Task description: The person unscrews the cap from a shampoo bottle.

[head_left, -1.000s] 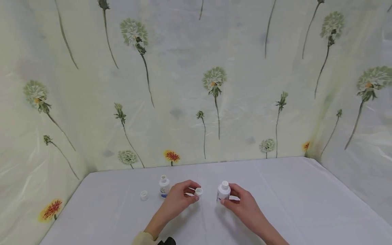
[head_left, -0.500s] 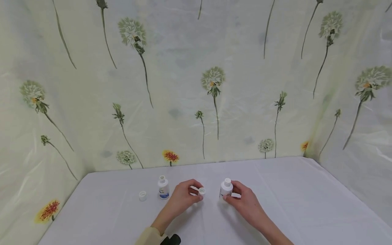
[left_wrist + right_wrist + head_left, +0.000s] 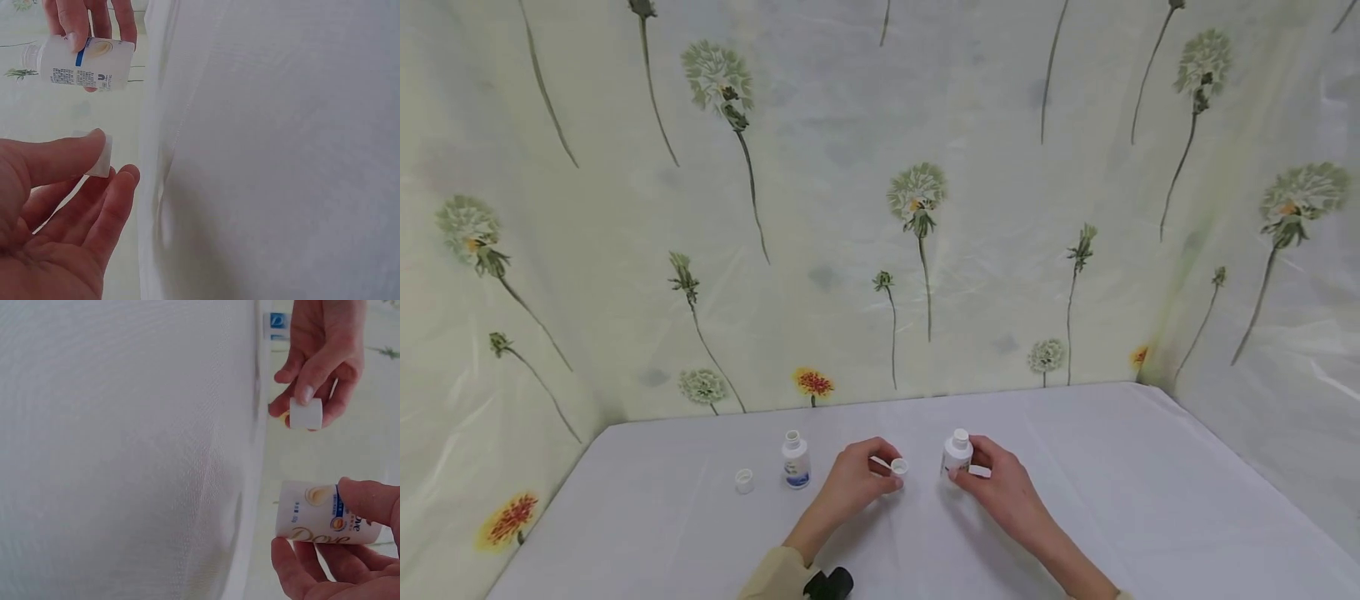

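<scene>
Between thumb and fingertips my left hand (image 3: 857,477) pinches a small white screw cap (image 3: 899,468), hollow side up. My right hand (image 3: 1002,483) grips a white bottle (image 3: 957,457) upright, thumb on the near side and fingers behind. Its neck is bare of a cap, and the right wrist view shows the Dove lettering on the bottle (image 3: 312,512). A short gap separates cap and bottle. Left of my left hand stands a second uncapped white bottle (image 3: 796,463) with a blue patch on its label. Beside it lies another white cap (image 3: 744,481).
A white cloth (image 3: 1112,500) covers the table. Flower-printed sheeting (image 3: 820,208) hangs behind it and along both sides. A black device (image 3: 830,583) is at my left wrist, by the pale sleeve (image 3: 778,575).
The view has swung slightly right. Both hands have shifted a little to the right, the right one also slightly away, with cap and bottle still held. More of the standing bottle's label shows.
</scene>
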{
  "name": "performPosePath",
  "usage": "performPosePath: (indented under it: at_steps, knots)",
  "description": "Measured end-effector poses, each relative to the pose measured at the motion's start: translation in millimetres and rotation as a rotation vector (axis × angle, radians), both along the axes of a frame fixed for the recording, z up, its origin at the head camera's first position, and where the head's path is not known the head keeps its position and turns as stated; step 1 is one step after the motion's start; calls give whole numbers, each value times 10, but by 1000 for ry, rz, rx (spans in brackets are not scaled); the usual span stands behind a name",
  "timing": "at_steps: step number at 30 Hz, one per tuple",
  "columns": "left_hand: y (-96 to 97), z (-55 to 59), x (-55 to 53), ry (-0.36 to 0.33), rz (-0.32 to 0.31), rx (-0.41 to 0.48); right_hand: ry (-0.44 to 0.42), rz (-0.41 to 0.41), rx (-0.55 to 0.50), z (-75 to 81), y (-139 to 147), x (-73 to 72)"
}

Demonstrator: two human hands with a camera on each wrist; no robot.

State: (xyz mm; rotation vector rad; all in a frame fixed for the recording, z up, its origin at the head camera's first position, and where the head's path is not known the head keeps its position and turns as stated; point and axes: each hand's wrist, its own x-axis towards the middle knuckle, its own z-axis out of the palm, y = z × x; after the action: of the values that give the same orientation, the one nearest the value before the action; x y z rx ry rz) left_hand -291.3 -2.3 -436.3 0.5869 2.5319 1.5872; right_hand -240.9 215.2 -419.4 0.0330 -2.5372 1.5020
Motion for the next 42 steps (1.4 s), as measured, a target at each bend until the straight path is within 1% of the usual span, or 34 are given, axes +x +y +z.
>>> performPosePath:
  at_steps: [6,12,22,29,42]
  knots:
    - [60,-8,-34,0,0,-5,-8,-26,34,-9,35,-48]
    - [132,-29,-64,1,-2,-33,-32,-49,75,-6,69,-80]
    - [248,-23,-102,14,-22,-18,-19,-41,89,-24,140,-155]
    - [319,-34,-141,11,-20,-34,-17,-46,111,-41,210,-196]
    - [445,-27,-185,43,-46,-44,-17,-58,143,-42,294,-249]
